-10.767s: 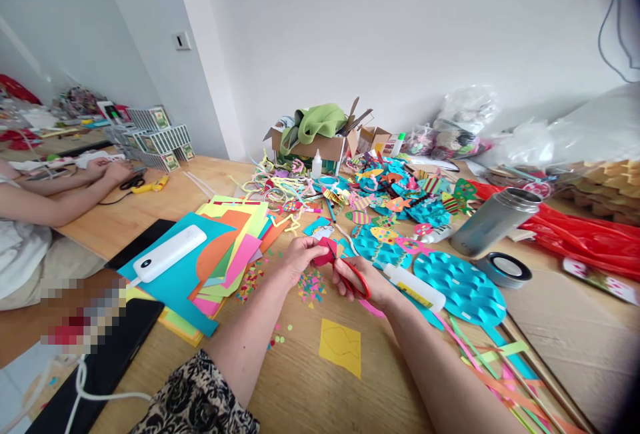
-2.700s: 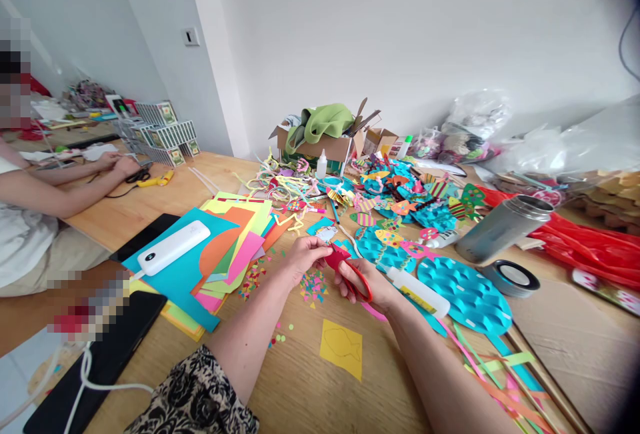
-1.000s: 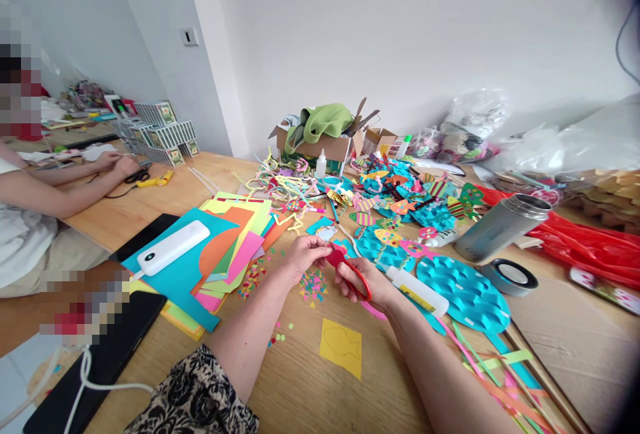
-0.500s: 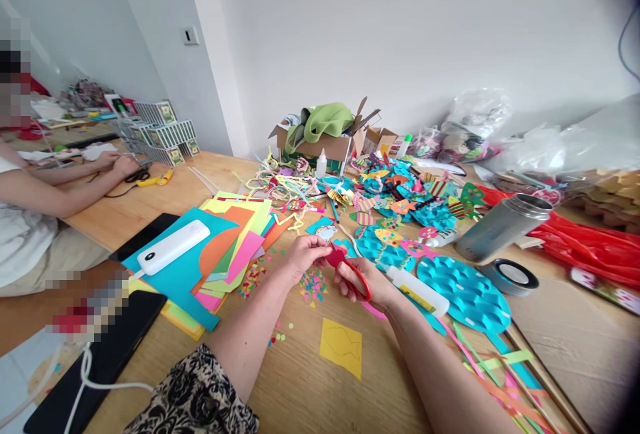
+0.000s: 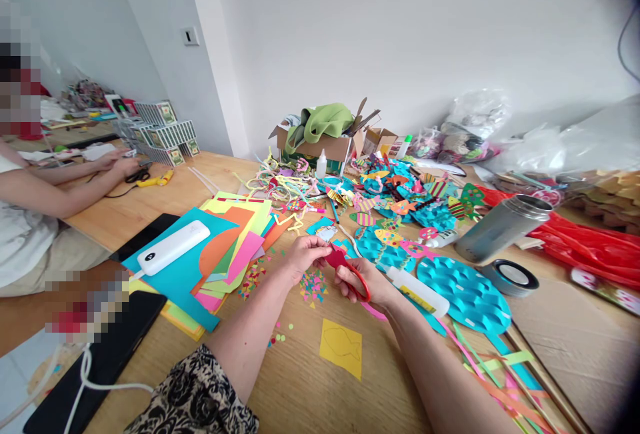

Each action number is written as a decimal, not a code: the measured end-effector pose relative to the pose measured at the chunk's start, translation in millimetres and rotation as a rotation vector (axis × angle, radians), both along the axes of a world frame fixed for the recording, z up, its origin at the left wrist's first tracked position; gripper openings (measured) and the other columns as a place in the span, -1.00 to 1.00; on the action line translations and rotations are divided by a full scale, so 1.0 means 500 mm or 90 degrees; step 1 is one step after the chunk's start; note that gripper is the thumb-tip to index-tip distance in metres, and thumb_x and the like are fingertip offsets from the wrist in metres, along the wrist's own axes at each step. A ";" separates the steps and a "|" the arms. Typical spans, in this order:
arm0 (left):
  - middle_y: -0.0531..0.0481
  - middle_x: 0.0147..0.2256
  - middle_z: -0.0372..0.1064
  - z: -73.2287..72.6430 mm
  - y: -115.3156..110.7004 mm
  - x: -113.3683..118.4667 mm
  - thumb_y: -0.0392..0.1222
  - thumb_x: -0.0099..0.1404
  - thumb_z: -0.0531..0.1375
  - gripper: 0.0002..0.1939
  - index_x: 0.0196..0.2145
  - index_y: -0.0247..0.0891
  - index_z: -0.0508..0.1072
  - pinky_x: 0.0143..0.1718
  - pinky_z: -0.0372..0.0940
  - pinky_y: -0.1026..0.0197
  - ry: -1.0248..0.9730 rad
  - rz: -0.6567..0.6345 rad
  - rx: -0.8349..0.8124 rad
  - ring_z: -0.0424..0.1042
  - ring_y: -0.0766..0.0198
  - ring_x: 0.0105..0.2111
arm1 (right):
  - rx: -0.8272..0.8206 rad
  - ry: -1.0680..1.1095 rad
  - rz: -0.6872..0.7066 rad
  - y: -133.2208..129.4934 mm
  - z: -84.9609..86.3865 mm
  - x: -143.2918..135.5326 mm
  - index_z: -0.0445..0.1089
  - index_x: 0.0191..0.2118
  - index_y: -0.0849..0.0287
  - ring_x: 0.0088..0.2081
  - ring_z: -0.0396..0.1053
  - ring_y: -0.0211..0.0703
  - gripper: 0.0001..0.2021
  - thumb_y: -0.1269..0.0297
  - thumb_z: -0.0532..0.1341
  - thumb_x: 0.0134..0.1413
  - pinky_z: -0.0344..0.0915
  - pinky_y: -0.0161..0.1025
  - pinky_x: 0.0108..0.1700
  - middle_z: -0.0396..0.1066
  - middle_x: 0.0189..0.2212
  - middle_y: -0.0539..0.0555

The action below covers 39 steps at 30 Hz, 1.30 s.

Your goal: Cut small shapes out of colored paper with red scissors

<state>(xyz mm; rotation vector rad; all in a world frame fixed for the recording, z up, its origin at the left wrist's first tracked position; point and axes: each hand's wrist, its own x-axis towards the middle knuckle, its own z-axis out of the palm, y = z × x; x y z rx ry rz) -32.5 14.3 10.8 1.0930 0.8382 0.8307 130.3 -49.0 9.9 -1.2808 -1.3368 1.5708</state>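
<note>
Between thumb and fingers, my left hand (image 5: 306, 255) pinches a small piece of dark red paper (image 5: 336, 257). My right hand (image 5: 356, 279) is closed around red-handled scissors (image 5: 364, 285), whose blades lie at the red paper, partly hidden by it and my fingers. Below the hands, a yellow paper square (image 5: 341, 349) with a fish outline drawn on it lies flat on the table. Small coloured paper bits (image 5: 313, 287) are scattered under my hands. A white glue bottle (image 5: 420, 293) lies on its side by my right wrist.
Coloured paper sheets (image 5: 235, 234) with a white power bank (image 5: 173, 247) lie at left. Decorated paper fish (image 5: 389, 237) and blue scalloped discs (image 5: 463, 294) spread right of centre, near a steel flask (image 5: 505, 227). A co-worker's hands (image 5: 125, 164) are at far left.
My hands, the red paper and the scissors hold nearly the same position. At far left the co-worker's hands have shifted slightly.
</note>
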 end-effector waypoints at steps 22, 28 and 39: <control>0.07 -0.57 0.35 0.003 -0.001 -0.001 -0.12 -0.11 0.37 -0.73 -0.51 -0.30 0.41 -0.46 0.19 0.29 0.017 -0.015 -0.004 0.30 0.39 -0.59 | -0.004 -0.008 0.013 -0.001 0.003 0.000 0.26 -0.56 0.22 -0.74 0.20 -0.42 -0.44 -0.23 0.39 -0.32 -0.09 -0.46 -0.71 0.32 -0.70 -0.06; 0.07 -0.58 0.35 0.003 -0.001 -0.001 -0.10 -0.12 0.38 -0.72 -0.52 -0.29 0.40 -0.46 0.19 0.28 0.019 -0.021 -0.006 0.30 0.39 -0.59 | 0.001 -0.010 0.016 -0.002 0.003 0.001 0.27 -0.53 0.22 -0.72 0.22 -0.40 -0.45 -0.22 0.39 -0.29 -0.05 -0.45 -0.69 0.34 -0.69 -0.05; 0.08 -0.58 0.35 0.005 -0.001 -0.001 -0.12 -0.11 0.39 -0.73 -0.52 -0.31 0.42 -0.46 0.19 0.29 0.013 -0.018 -0.009 0.31 0.40 -0.59 | 0.006 -0.017 0.012 -0.002 0.005 -0.001 0.25 -0.59 0.21 -0.73 0.21 -0.40 -0.45 -0.21 0.40 -0.32 -0.05 -0.45 -0.71 0.32 -0.72 -0.05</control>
